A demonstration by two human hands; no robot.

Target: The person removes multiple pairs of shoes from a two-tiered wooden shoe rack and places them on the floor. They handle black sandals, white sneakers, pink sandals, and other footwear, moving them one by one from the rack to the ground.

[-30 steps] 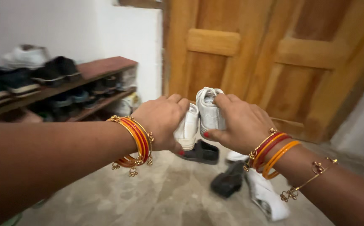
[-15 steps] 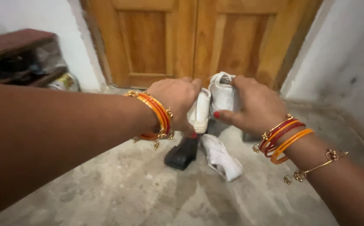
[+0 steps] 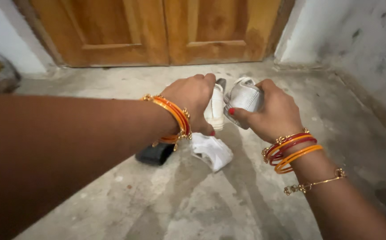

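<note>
Hands are out in front, above a grey concrete floor (image 3: 228, 200). Left hand (image 3: 192, 100) has its fingers closed around one small white leather shoe (image 3: 214, 109). Right hand (image 3: 275, 113) grips another small white shoe (image 3: 245, 97). Both shoes are side by side. Below lie a white cloth shoe (image 3: 211, 151) and a black shoe (image 3: 154, 154). A brown wooden door (image 3: 157, 31) stands behind.

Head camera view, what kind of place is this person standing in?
Probably a home entryway. There is a wooden double door, a bare concrete floor and footwear lying below the hands: a white shoe and a black shoe. Each hand holds another white shoe.
</note>
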